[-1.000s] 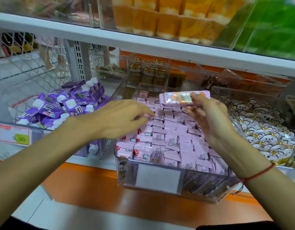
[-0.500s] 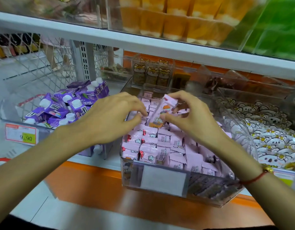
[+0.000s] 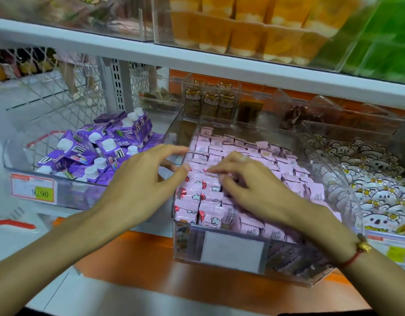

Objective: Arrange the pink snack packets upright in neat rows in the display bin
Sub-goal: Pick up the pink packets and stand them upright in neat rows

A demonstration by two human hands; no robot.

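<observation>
The small pink foil snack packets [image 3: 240,169] stand in rows inside the clear acrylic display bin [image 3: 233,249], directly beneath both hands. The right hand [image 3: 254,185] is nearer, its curled fingers [image 3: 214,173] pressing packet tops mid-row; whether they pinch one, I cannot tell. The left hand [image 3: 142,179] hovers spread at the bin's left wall, gripping nothing.

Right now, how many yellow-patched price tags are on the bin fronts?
2. The left price tag sits below the purple cartons; the right price tag, blurred, sits below the koala packets. Others may lie outside view.
</observation>
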